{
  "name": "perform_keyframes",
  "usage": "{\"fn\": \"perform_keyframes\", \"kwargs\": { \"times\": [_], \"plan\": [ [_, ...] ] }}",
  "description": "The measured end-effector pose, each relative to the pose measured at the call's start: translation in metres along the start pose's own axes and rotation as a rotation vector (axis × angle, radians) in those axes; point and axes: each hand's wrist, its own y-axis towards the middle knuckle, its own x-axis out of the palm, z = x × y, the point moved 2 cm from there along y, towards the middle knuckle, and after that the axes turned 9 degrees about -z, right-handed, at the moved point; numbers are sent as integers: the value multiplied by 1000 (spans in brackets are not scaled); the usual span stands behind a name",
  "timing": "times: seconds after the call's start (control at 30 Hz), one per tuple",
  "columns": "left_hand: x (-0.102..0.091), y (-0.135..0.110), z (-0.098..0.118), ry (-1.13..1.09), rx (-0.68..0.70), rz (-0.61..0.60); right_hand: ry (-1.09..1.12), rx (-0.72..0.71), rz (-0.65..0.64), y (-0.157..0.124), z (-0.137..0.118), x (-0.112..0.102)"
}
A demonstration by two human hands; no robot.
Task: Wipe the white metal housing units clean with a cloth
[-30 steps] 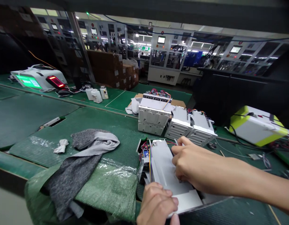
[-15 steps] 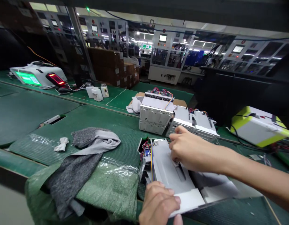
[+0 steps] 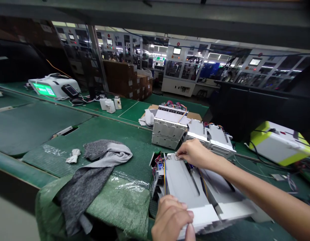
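My L hand (image 3: 171,217) is over the near end of a long grey boxy metal-looking unit (image 3: 182,187) on the ribbed green bench (image 3: 141,144): fingers close together, can't tell if they grip. Unit's top is on, rainbow ribbon wires (image 3: 165,177) exposed; what's left, idk. Long axis runs away from me, far end slightly L. R hand (image 3: 193,152): fingertips bunched at far end, can't tell if holding smth.

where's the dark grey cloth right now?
Head view, left of centre: the dark grey cloth lies across the near edge, partly over the green woven sack, with the crumpled white scrap left of its far end.
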Motion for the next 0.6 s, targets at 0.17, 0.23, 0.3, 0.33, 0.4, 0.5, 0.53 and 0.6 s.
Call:
{"fn": "perform_keyframes", "kwargs": {
  "times": [0.17,0.23,0.3,0.33,0.4,0.5,0.53,0.6],
  "plan": [
    [-13,0,-5,-182,62,-110,57,18,96,-11,-8,-12],
    [-20,-6,-11,-316,-99,27,94,29,131,-35,-12,-21],
    [-26,-17,-19,-398,-285,188,118,28,149,-66,-16,-29],
    [-29,-22,-22,-407,-358,254,124,24,155,-83,-19,-31],
    [-30,-30,-24,-379,-450,315,127,-20,112,-111,-27,-28],
    [-23,-34,-18,-272,-601,286,155,-87,28,-129,-46,-9],
    [-18,-35,-15,-232,-650,282,190,-124,26,-128,-55,-1],
    [-8,-35,-7,-169,-709,294,274,-210,78,-118,-72,14]
  ]
}}
